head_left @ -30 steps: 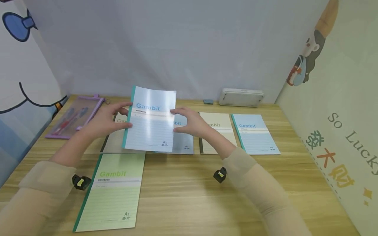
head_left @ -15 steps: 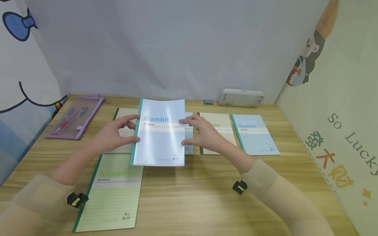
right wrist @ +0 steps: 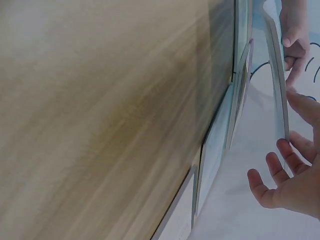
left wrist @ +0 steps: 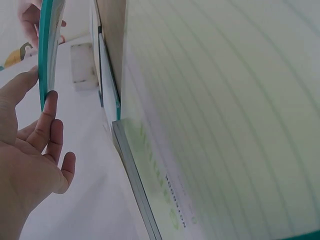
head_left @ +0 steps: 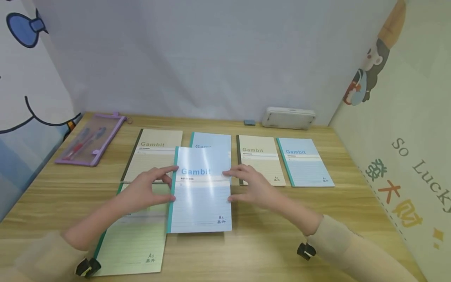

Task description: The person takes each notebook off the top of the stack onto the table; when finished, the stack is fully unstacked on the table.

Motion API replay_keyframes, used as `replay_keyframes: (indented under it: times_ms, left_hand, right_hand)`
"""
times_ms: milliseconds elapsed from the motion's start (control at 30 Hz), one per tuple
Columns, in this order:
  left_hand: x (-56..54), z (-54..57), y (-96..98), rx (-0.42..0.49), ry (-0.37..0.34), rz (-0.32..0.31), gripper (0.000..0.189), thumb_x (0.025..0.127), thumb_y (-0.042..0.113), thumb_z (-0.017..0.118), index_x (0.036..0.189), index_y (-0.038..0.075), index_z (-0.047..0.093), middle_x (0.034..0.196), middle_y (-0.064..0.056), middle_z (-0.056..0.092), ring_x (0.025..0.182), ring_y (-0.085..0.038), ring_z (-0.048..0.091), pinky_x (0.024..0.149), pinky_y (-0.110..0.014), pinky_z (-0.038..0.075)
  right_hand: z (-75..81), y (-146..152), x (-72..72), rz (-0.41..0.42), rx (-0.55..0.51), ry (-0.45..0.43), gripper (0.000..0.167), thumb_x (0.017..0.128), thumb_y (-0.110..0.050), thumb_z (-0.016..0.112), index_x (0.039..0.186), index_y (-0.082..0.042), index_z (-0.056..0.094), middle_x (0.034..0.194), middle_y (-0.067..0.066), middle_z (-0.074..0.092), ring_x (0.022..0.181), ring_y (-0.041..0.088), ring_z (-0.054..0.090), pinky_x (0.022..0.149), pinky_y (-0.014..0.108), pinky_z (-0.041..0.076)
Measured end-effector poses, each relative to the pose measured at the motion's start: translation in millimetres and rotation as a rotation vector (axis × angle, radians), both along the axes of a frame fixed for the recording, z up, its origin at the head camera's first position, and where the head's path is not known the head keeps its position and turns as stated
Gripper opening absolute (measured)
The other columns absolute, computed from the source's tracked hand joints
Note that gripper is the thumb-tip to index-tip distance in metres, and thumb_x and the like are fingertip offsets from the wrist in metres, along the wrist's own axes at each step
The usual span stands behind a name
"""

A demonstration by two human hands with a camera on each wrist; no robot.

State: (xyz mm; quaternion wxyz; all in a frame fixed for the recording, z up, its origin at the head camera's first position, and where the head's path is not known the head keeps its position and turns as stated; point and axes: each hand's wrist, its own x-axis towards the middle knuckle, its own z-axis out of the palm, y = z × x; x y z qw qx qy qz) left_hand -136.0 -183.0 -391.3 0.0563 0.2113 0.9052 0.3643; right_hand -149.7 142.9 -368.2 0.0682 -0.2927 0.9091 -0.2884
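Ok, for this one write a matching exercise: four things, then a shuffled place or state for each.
1. purple pouch
2. green notebook
3. foremost blue notebook
4. white case

A. raised, held by left hand and right hand
B. at the back, beside the small block
C. holding pens
D. flat, lower left of the head view

Pairs: 1-C; 2-D; 3-A; 4-B

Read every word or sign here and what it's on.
"Gambit": held notebook, left cream notebook, right cream notebook, right blue notebook; partly covered on middle blue notebook.
"NOTEBOOK": held notebook, green notebook.
"A5 嘉升": held notebook, green notebook.
"So Lucky": right wall.
"發大财": right wall.
Other cover print: too small or blurred.
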Motion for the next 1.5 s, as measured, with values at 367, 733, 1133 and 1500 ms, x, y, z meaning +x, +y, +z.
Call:
replay_keyframes:
  times_ms: [367, 733, 1133, 1500]
  left_hand:
    - [30.7, -13.3, 18.2, -0.112, 0.055, -0.110, 0.080, 0.068, 0.032, 0.084, 0.134, 0.004, 0.050, 0.076, 0.024, 0.055, 0.099, -0.013, 0.050, 0.099, -0.053, 0.027]
    - [35.4, -24.1, 17.6, -0.173, -0.023, -0.168, 0.081, 0.068, 0.047, 0.081, 0.133, 0.007, 0.053, 0.072, 0.020, 0.050, 0.081, -0.006, 0.043, 0.097, -0.051, 0.026]
    - [36.0, -25.5, 24.7, -0.293, 0.007, -0.243, 0.071, 0.071, 0.039, 0.081, 0.129, 0.005, 0.056, 0.068, 0.020, 0.047, 0.076, -0.003, 0.040, 0.091, -0.048, 0.029]
    - [30.3, -8.9, 22.5, -0.280, 0.035, -0.184, 0.070, 0.070, 0.038, 0.081, 0.129, 0.009, 0.057, 0.069, 0.020, 0.052, 0.084, -0.007, 0.047, 0.096, -0.052, 0.028]
  right_hand:
    - [-31.2, 4, 39.8, -0.019, 0.020, 0.019, 0.066, 0.069, -0.021, 0.084, 0.129, -0.013, 0.058, 0.127, 0.007, 0.054, 0.116, 0.025, 0.050, 0.096, 0.042, 0.043]
    - [-49.1, 6, 56.4, -0.002, 0.073, -0.024, 0.064, 0.069, -0.029, 0.083, 0.127, -0.014, 0.060, 0.119, 0.001, 0.056, 0.109, 0.016, 0.049, 0.095, 0.038, 0.043]
    - [-52.0, 8, 55.5, 0.017, 0.126, 0.007, 0.064, 0.065, -0.038, 0.084, 0.122, -0.017, 0.063, 0.113, -0.002, 0.058, 0.103, 0.014, 0.047, 0.088, 0.039, 0.039]
    - [-28.9, 1, 42.2, 0.042, 0.078, -0.092, 0.059, 0.071, -0.025, 0.083, 0.124, -0.013, 0.061, 0.114, 0.004, 0.054, 0.100, 0.017, 0.049, 0.086, 0.037, 0.043]
